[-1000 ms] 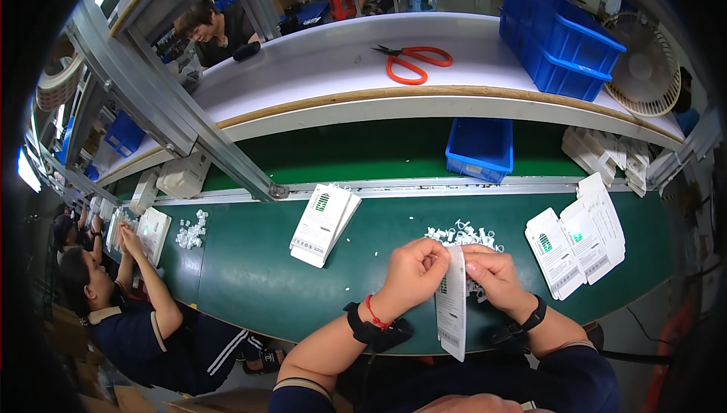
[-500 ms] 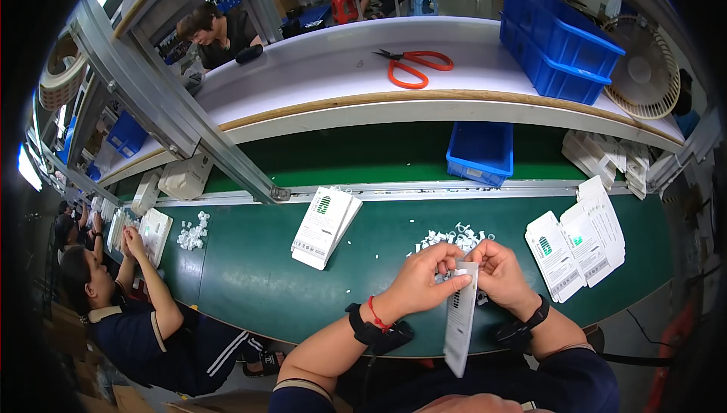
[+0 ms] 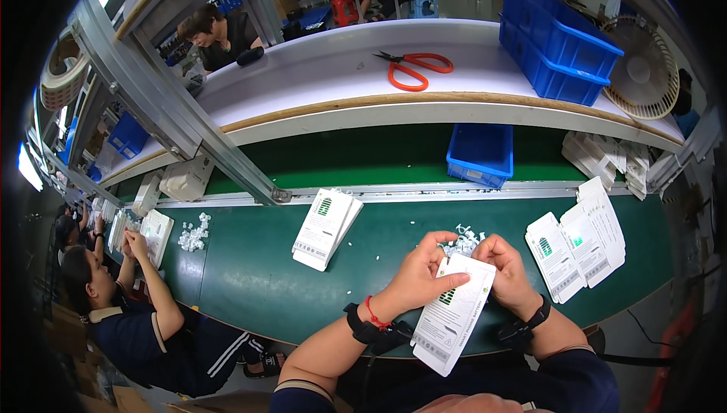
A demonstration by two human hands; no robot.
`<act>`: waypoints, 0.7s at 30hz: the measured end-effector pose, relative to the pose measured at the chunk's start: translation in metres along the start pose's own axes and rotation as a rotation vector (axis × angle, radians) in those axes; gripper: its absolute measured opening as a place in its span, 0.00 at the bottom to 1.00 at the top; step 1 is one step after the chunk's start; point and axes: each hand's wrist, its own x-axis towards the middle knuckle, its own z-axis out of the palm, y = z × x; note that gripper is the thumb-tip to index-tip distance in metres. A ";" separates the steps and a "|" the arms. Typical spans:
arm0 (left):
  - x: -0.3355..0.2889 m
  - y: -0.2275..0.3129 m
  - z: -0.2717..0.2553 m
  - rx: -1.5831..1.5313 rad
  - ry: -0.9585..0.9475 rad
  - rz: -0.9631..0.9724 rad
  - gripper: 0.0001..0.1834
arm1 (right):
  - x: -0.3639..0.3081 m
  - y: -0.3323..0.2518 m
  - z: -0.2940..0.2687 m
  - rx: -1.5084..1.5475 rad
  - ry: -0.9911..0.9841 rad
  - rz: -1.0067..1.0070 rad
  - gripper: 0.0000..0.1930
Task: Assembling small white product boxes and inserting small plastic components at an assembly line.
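Observation:
A flat white carton (image 3: 447, 330) with green print is tilted in front of me above the bench edge. My left hand (image 3: 415, 276) is closed on its upper left part, thumb across the printed face. My right hand (image 3: 512, 278) is at the carton's upper right edge with fingers curled; whatever they pinch is hidden. Just beyond my hands lies a pile of small white plastic pieces (image 3: 465, 240), partly covered by them. To the left is a small stack of similar flat cartons (image 3: 322, 229). Several more cartons (image 3: 581, 250) lie fanned out at the right.
Red-handled scissors (image 3: 413, 72) and stacked blue bins (image 3: 556, 49) are on the raised shelf (image 3: 318, 64). Below it sits a blue bin (image 3: 481, 157). A metal post (image 3: 219, 151) rises at the left. A co-worker (image 3: 144, 314) sits at the left, near another pile of white pieces (image 3: 194, 234).
The carton has turned from nearly edge-on to showing its broad printed face. My left hand has turned with it, and my right hand has shifted slightly to the carton's right edge.

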 end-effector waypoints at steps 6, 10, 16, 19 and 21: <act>0.000 0.002 -0.004 -0.091 0.358 0.238 0.28 | 0.000 -0.008 0.007 0.149 0.025 0.202 0.11; 0.004 0.008 -0.010 -0.174 0.503 0.359 0.23 | -0.004 -0.002 0.004 -0.017 -0.137 0.327 0.12; 0.000 0.007 -0.019 -0.672 -0.096 -0.061 0.53 | -0.003 -0.010 0.012 -0.003 -0.197 0.338 0.14; 0.005 0.011 -0.011 -0.783 -0.317 -0.016 0.60 | -0.004 -0.011 0.011 0.022 -0.224 0.393 0.15; 0.004 0.007 -0.013 -0.782 -0.351 -0.014 0.61 | -0.005 -0.007 0.010 0.001 -0.291 0.367 0.15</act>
